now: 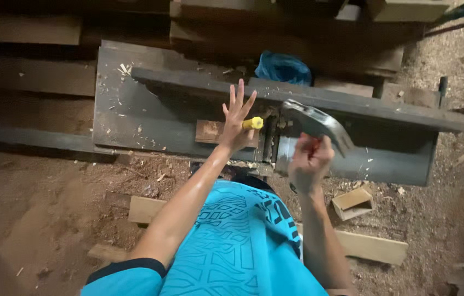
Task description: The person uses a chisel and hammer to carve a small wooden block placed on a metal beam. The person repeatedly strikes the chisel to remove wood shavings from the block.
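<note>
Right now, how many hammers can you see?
1. The hammer is raised in the right hand, above the grey machine table. Others may be hidden outside the view.

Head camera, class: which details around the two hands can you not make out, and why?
- Hammer handle: hidden inside the right hand.
- Hammer head: motion-blurred, so its face is unclear.
- Yellow-handled tool: its tip is hidden by the left hand.
- Blue bag: partly hidden behind the grey machine fence.
- Stacked timber at the top: too dark, cut off by the edge.
</note>
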